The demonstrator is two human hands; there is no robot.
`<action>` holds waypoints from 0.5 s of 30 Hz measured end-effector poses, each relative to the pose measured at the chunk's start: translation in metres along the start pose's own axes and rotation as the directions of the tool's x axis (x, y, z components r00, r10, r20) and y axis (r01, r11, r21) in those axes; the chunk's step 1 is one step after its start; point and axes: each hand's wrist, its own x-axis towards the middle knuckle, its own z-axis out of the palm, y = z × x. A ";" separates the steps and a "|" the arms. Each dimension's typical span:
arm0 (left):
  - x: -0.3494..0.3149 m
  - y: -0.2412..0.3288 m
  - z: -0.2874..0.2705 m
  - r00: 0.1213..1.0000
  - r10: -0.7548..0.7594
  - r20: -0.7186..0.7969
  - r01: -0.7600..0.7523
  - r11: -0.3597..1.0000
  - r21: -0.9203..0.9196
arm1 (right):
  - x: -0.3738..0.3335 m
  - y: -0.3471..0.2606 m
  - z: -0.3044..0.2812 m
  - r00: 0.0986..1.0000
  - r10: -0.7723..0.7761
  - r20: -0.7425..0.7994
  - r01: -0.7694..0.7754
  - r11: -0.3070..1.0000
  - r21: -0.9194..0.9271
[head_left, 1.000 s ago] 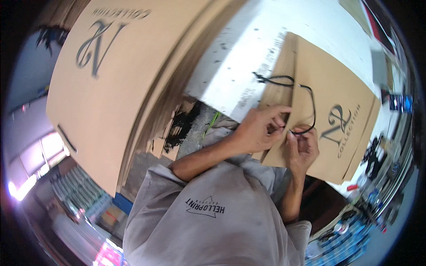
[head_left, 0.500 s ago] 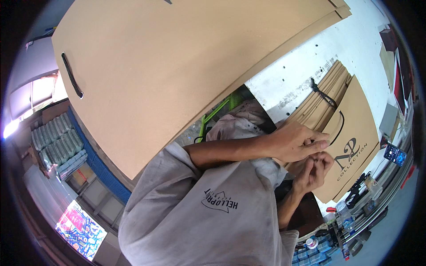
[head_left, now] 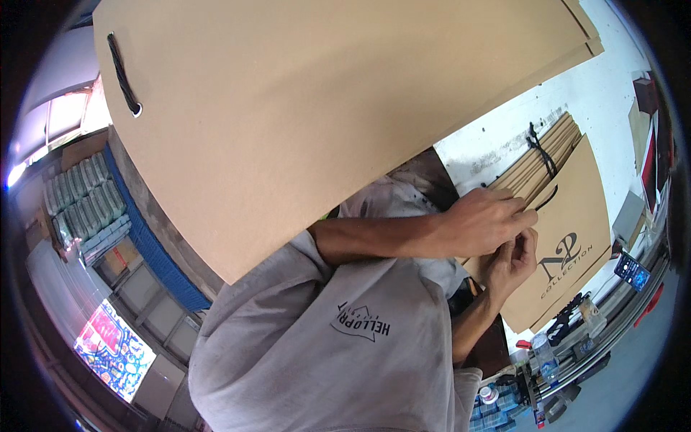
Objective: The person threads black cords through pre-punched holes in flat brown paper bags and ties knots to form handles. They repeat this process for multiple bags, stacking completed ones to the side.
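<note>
On the right, a flat brown paper bag (head_left: 583, 209) with dark lettering lies on top of a stack of similar bags. Its black cord handle (head_left: 551, 196) runs down to the fingertips of my left hand (head_left: 484, 222), which is closed in a pinch at the bag's upper edge. Just below, my right hand (head_left: 512, 265) has its fingers curled and pressed together, close to the left fingertips. What the right fingers hold is hidden. Beside the hands, more folded bags (head_left: 533, 169) show their edges, with a knotted black cord (head_left: 541, 153) on them.
A large brown paper bag (head_left: 309, 129) with a black cord handle (head_left: 124, 75) fills the upper view, close to my left arm. Beneath the stack is a white table (head_left: 482, 140). A lit phone (head_left: 632, 272) and a clear bottle (head_left: 545, 360) stand at the right.
The view has shifted slightly. Both hands stay together at the bag's edge; my left fingers have curled further and now cover more of the cord handle's lower end.
</note>
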 end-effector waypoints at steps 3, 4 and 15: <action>0.006 -0.006 -0.002 0.978 0.205 0.035 -0.204 0.978 -0.038 | 0.002 -0.006 -0.012 0.986 0.077 0.151 -0.085 0.995 0.048; 0.007 -0.010 0.001 0.982 0.184 0.030 -0.181 0.980 -0.084 | 0.003 -0.005 -0.013 0.981 0.101 0.163 -0.119 0.988 0.100; 0.006 -0.025 0.022 0.986 0.165 -0.008 -0.153 0.895 -0.420 | 0.006 0.021 -0.032 0.945 0.215 0.246 -0.327 0.642 0.693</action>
